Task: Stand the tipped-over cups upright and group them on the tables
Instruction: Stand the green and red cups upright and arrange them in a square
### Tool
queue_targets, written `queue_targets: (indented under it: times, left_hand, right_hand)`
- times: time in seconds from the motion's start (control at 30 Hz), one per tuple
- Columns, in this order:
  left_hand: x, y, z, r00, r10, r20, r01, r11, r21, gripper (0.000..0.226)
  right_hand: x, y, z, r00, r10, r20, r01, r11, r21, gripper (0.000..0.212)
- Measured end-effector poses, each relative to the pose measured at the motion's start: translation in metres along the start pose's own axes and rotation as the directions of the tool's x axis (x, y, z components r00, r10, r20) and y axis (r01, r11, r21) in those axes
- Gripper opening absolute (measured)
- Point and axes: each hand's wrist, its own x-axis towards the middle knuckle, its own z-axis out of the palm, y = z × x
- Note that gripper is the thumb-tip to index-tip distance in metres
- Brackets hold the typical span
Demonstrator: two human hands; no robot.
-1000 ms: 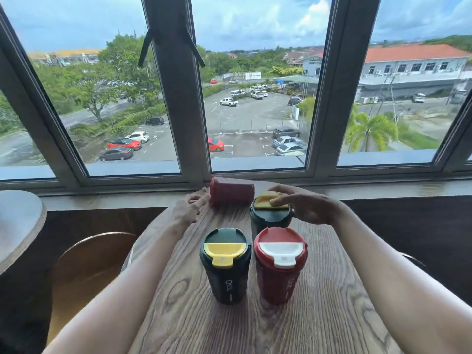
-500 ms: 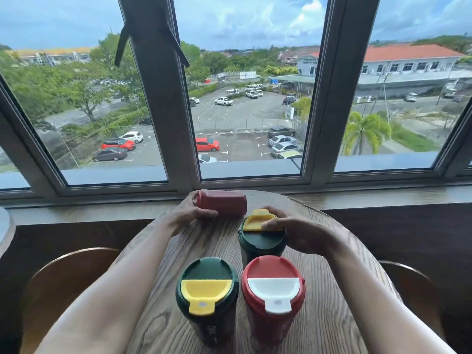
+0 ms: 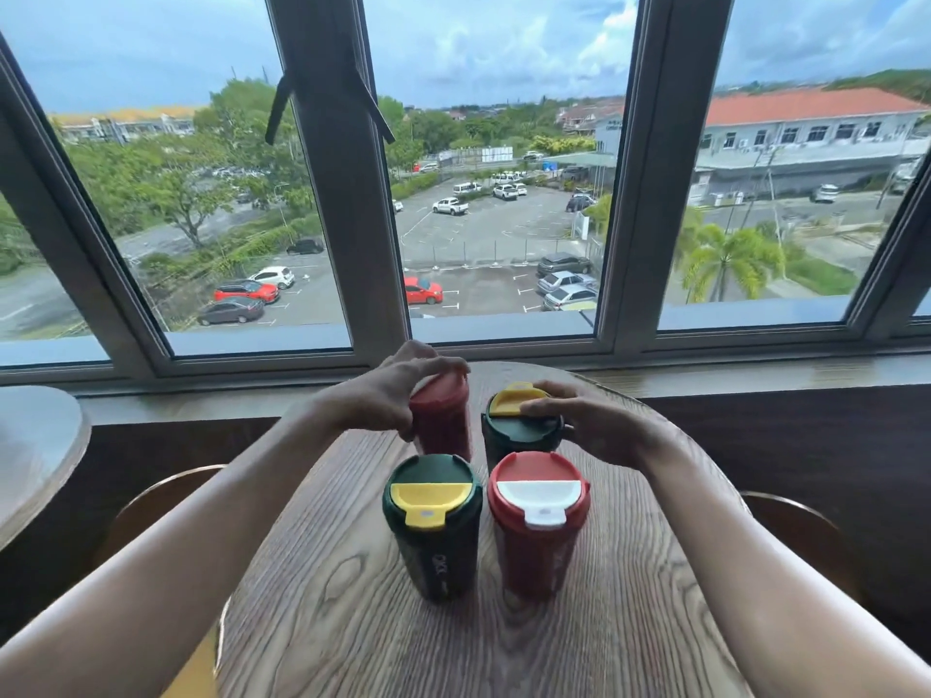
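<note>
Several lidded cups stand upright in a tight square on the round wooden table (image 3: 352, 596). Nearest me are a dark green cup with a yellow lid flap (image 3: 433, 526) and a red cup with a white flap (image 3: 536, 521). Behind them my left hand (image 3: 398, 395) grips the far red cup (image 3: 443, 425) by its side and top; most of its lid is hidden under my fingers. My right hand (image 3: 589, 425) wraps the rim of the far green cup with a yellow flap (image 3: 519, 420).
A window sill and wide window frame (image 3: 504, 345) run just behind the table's far edge. Part of a second, pale round table (image 3: 35, 445) shows at the left. Wooden chair backs sit low at left (image 3: 161, 501) and right (image 3: 801, 526).
The far red cup lay on its side; my left hand has tipped it upright beside the far green cup. My right hand stays on the green cup's lid.
</note>
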Motion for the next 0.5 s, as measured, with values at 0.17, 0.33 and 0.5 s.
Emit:
queue_targets:
  times: [0.17, 0.33, 0.5]
  left_hand:
    - [-0.007, 0.005, 0.013, 0.996, 0.039, 0.074, -0.051, 0.986, 0.159, 0.104]
    - [-0.011, -0.001, 0.008, 0.982, 0.006, 0.19, -0.012, 0.999, 0.034, 0.112]
    - [-0.016, 0.006, -0.013, 0.996, -0.07, -0.06, 0.041, 0.917, -0.396, 0.059]
  right_hand:
    - [-0.006, 0.0, 0.005, 0.998, -0.012, -0.058, 0.011, 1.0, -0.02, 0.037]
    - [-0.009, 0.0, 0.008, 0.991, -0.014, -0.13, 0.012, 1.0, -0.014, 0.038]
    - [-0.011, 0.0, 0.011, 0.988, -0.008, -0.153, 0.009, 1.0, 0.007, 0.029]
